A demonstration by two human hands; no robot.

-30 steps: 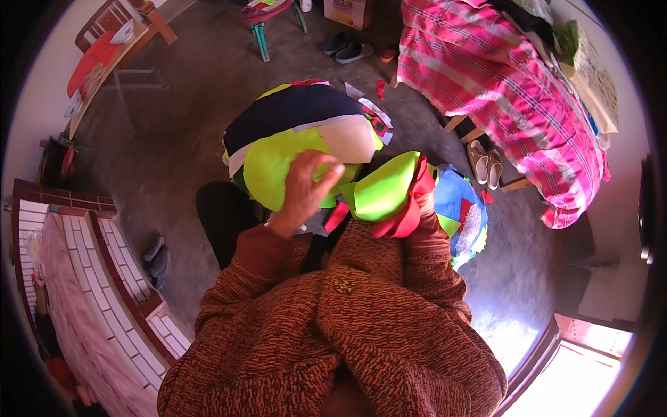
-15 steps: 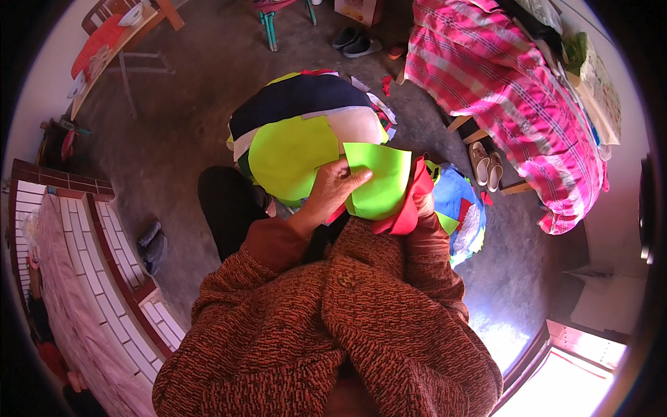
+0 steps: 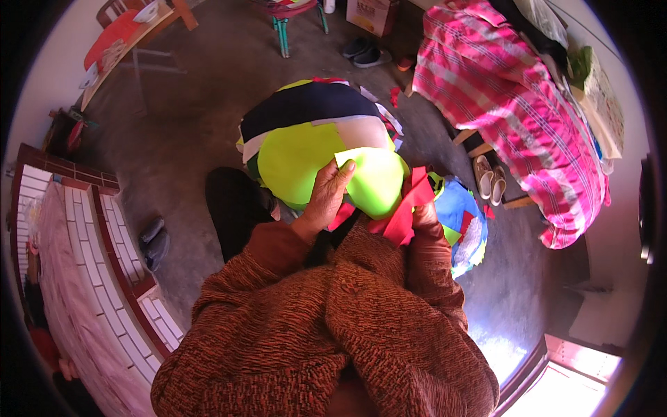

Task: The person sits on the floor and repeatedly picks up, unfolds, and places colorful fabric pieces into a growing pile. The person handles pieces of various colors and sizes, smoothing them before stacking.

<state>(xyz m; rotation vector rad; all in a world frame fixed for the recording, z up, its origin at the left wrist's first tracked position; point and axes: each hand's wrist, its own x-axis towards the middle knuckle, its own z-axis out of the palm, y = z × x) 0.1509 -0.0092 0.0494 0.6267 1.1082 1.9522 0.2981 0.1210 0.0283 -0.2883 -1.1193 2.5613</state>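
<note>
My left hand pinches the upper left corner of a bright green cloth piece between thumb and fingers. The piece bulges and curves toward my right side. My right hand is closed on a red cloth strip, which lies against the green piece's right edge and partly hides the fingers. Just beyond my hands rests a large rounded heap of cloth pieces in yellow-green, navy and white. Beside my right hand is a smaller bundle of blue, red, white and green scraps.
A bed or bench under a pink plaid cover stands at the right, with pale shoes by its legs. Dark slippers lie far ahead. A wooden table is at far left, a white-brick ledge at near left.
The green piece has gone from fairly flat to bulging and curved. The red strip now stands higher beside it. The whole view has shifted slightly.
</note>
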